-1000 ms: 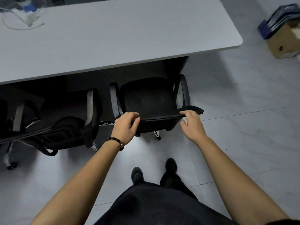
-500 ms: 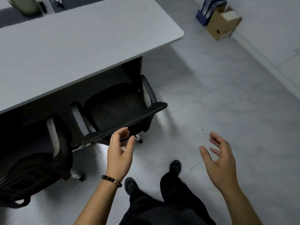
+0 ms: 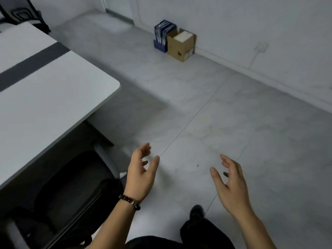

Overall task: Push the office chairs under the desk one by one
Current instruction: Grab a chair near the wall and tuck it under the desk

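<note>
- Office chair (image 3: 71, 191) sits at the near edge of the desk (image 3: 45, 97), close to the desk's rounded corner. Its dark seat is partly beneath the top and its backrest sticks out towards you.
- Your left hand (image 3: 142, 175), with the bead bracelet (image 3: 130, 201) at its wrist, hangs just off the chair's outer armrest and looks clear of it. Your right hand (image 3: 231, 186) is further out from the desk, over bare floor (image 3: 215, 114).
- Both hands are empty, with fingers loosely spread and palms turned inward. They are well apart from each other.
- My reading is that this chair is parked and you are turned away from the desk.
- The risk is the backrest jutting past the desk edge beside your leg and shoe (image 3: 196, 212). Clip it as you step off and the chair could roll back out or swing askew.
- If you shove it again at an angle, the armrest nearest the desk's corner could jam against the dark support under the top.
- A dark chair-like shape (image 3: 21, 13) shows beyond the desk's far end. Whether it needs pushing I cannot tell.
- The cardboard box (image 3: 181, 44) and blue file holder (image 3: 162, 35) stand well away from the desk, against the wall.
</note>
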Tool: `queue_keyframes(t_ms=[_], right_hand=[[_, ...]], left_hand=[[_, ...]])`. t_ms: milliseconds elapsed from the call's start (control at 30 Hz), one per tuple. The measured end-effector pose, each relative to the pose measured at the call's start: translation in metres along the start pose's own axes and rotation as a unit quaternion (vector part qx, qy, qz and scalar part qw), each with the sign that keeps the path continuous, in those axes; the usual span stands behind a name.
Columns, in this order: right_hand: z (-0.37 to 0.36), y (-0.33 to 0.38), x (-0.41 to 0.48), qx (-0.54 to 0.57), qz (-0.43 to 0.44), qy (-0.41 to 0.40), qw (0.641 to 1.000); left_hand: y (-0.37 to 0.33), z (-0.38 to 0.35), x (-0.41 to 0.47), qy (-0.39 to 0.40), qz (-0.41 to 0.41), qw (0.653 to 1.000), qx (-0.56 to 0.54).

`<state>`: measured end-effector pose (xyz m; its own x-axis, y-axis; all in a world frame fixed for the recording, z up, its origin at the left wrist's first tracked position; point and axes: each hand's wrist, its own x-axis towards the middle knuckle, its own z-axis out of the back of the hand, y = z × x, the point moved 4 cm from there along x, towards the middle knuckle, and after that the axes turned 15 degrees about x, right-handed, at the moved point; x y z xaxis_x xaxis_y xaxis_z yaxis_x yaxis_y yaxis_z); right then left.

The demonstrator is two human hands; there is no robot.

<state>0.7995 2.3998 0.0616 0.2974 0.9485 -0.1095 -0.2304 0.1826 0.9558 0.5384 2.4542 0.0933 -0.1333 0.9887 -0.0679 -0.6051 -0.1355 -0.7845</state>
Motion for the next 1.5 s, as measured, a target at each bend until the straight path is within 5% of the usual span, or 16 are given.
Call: queue_keyframes(t_ms=[233,500,933,1133,1500], right_hand=[[-0.005,0.07,0.158,0.01,0.059,0.064,0.996],[-0.099,0.092,0.367,-0.001,0.09,0.144,0.985],[-0.208,0.22,0.731,0.061,0.129,0.114,0.983],[-0.293,0.215,0.918,0.065,0.098,0.15,0.982],[-0.537,0.36,1.183,0.041,0.14,0.338,0.93]], left_hand=[[-0.074,0.001,0.107,-0.067,-0.027,0.997,0.003],[-0.052,-0.011,0.302,-0.153,0.049,0.986,-0.032],[-0.122,0.017,0.697,-0.152,0.023,0.988,-0.032],[-0.11,-0.007,0.879,-0.152,0.065,0.986,-0.005],[-0.093,0.106,1.132,-0.305,0.145,0.941,-0.029]])
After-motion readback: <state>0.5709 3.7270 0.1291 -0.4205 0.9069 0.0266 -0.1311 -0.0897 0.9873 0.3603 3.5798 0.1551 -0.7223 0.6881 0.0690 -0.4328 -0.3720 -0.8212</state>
